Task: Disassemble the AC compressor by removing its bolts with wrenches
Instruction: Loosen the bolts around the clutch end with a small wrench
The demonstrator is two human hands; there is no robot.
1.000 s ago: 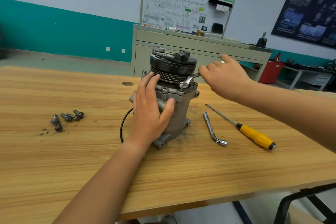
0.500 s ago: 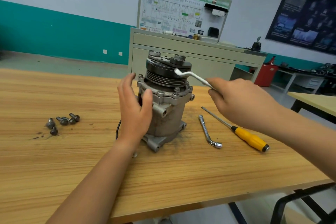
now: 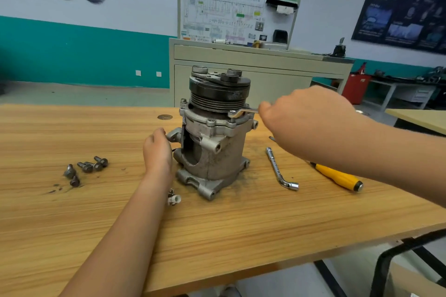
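Note:
The grey AC compressor (image 3: 214,152) stands upright on the wooden table (image 3: 217,236), its black pulley on top. My right hand (image 3: 306,116) grips a silver wrench (image 3: 242,112) whose head sits on a bolt at the housing's upper flange, just under the pulley. My left hand (image 3: 158,152) holds a mounting lug on the compressor's left side, fingers curled round it. Several removed bolts (image 3: 85,169) lie on the table to the left.
An L-shaped socket wrench (image 3: 280,170) and a yellow-handled screwdriver (image 3: 337,177) lie right of the compressor. A small white connector (image 3: 174,198) lies by its base. A grey cabinet with a wiring board stands behind the table. The table's front edge is near.
The wrench went from the flange up in the air and back down onto a flange bolt. My left hand slid from the front of the housing to its left lug.

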